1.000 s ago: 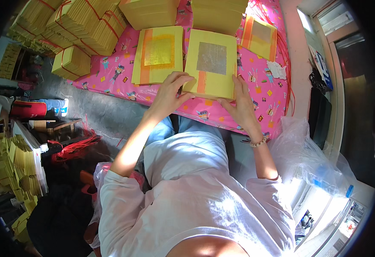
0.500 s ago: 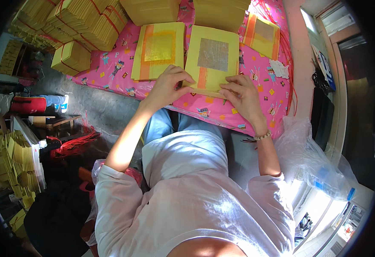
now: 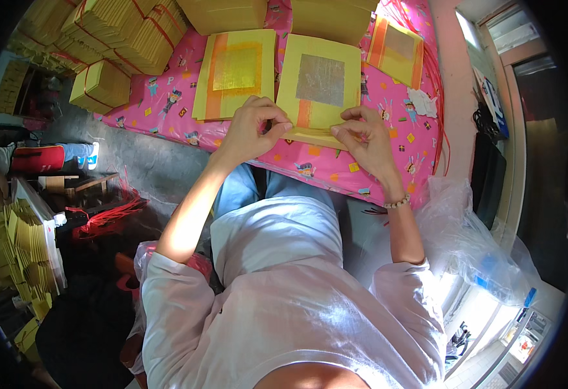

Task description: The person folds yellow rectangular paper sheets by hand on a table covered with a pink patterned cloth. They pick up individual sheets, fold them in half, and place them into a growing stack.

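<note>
In front of me lies a stack of yellow joss paper [image 3: 321, 79] with a silver foil square and an orange band. My left hand [image 3: 255, 127] pinches its near edge at the left corner, thumb against fingertips. At the near right corner my right hand [image 3: 366, 141], with a beaded bracelet on its wrist, also closes thumb and fingers on the edge. Left of this stack sits gold-foil joss paper [image 3: 236, 72] with an orange band; neither hand holds it. A smaller pile of silver-foil paper [image 3: 395, 47] rests farther right.
A pink patterned cloth [image 3: 337, 171] covers the table. Tied yellow paper bundles [image 3: 100, 87] stand at the far left, and tall yellow blocks [image 3: 332, 19] at the back. Red strings [image 3: 437, 84] hang along the right edge. Clear plastic [image 3: 449, 220] lies right. Another person [image 3: 37, 159] bends at the left.
My view has shifted slightly, moving the table items a little left and up. Both hands stay at the near edge of the silver-foil stack; the right thumb has moved slightly.
</note>
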`<state>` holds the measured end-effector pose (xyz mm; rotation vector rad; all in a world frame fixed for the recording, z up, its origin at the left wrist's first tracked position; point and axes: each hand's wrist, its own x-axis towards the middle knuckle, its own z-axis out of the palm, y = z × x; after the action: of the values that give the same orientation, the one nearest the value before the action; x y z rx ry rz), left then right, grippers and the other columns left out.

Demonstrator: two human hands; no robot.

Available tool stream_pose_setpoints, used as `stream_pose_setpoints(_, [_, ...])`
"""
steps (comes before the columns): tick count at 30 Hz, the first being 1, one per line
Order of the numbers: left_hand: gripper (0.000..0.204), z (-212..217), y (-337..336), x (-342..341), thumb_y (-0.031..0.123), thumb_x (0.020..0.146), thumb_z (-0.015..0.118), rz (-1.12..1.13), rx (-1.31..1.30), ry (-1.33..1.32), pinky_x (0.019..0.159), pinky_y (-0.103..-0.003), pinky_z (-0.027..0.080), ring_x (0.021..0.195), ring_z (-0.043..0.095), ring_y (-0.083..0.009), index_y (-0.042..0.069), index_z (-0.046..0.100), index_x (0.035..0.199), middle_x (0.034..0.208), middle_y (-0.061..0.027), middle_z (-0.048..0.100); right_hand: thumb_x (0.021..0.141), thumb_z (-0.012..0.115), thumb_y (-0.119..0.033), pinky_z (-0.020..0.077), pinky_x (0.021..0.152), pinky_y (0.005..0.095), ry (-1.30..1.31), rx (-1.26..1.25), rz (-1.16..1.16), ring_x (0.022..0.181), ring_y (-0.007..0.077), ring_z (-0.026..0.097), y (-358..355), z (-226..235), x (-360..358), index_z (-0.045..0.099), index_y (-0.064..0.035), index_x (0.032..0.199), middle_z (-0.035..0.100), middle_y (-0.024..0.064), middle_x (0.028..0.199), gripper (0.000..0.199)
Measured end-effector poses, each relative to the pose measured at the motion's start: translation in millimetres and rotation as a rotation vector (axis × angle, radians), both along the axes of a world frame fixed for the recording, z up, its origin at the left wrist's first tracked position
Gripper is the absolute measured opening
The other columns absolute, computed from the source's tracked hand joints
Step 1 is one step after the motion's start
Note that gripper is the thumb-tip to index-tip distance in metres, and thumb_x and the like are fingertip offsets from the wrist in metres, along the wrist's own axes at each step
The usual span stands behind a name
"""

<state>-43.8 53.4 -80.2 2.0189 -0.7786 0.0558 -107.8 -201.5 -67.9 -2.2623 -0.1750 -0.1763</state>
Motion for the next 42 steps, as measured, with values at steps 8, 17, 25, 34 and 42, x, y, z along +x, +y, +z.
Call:
stream_pose_setpoints(8, [0.005, -2.4, -1.6, 1.2, 0.009, 0.075, 0.073, 0.013, -0.010, 0.008, 0.066, -0.036, 0.044, 0.073, 0.055, -0.0259, 0.005, 0.070, 0.076, 0.072, -0.0080, 0.061, 0.081, 0.072, -0.017, 0.0464, 0.086, 0.0364, -0.039, -0.023, -0.018, 0.099, 0.0265, 0.057, 0.0, -3.7, -0.6, 0.076, -0.0070, 0.086, 0.063, 0.0103, 0.100, 0.012])
stream_pose_setpoints(17, [0.009, 2.4, -2.2, 0.4, 0.013, 0.073, 0.074, 0.014, 0.053, -0.010, 0.072, -0.037, 0.045, 0.079, 0.055, -0.0268, 0.005, 0.068, 0.075, 0.075, -0.0075, 0.062, 0.080, 0.073, -0.018, 0.0452, 0.084, 0.0368, -0.105, -0.097, -0.023, 0.092, 0.0267, 0.058, 3.6, 1.1, -2.2, 0.075, -0.0080, 0.084, 0.065, 0.0078, 0.095, 0.010])
stream_pose_setpoints(25, [0.041, 34.5, -31.3, 2.3, 0.025, 0.073, 0.075, -0.071, 0.213, -0.382, 0.084, -0.037, 0.044, 0.095, 0.058, -0.0277, 0.008, 0.062, 0.108, 0.095, -0.0060, 0.065, 0.080, 0.072, -0.017, 0.0437, 0.086, 0.0389, -0.319, -0.236, 0.060, 0.096, 0.0261, 0.059, 8.0, 32.9, 5.7, 0.071, -0.0088, 0.086, 0.066, 0.0070, 0.096, 0.011])
stream_pose_setpoints(34, [0.023, 43.8, -11.8, -0.5, 0.006, 0.086, 0.065, 0.073, -0.084, -0.021, 0.077, -0.031, 0.049, 0.088, 0.065, -0.0218, 0.006, 0.062, 0.109, 0.099, -0.0061, 0.068, 0.100, 0.043, -0.047, 0.0342, 0.109, 0.0400, -0.150, 0.820, -0.201, 0.131, 0.0249, 0.043, -11.2, 7.8, 39.7, 0.041, -0.0013, 0.139, 0.046, 0.0126, 0.141, 0.060])
stream_pose_setpoints(42, [0.026, 24.5, -6.5, 14.7, 0.010, 0.097, 0.058, 0.060, -0.722, 0.349, 0.087, -0.025, 0.047, 0.100, 0.058, -0.0083, -0.001, 0.058, 0.120, 0.110, -0.0025, 0.065, 0.101, 0.038, -0.049, 0.0336, 0.106, 0.0298, 0.046, 1.011, -0.280, 0.127, 0.0165, 0.043, -15.3, 9.1, 69.6, 0.046, 0.0035, 0.136, 0.051, 0.0105, 0.135, 0.064])
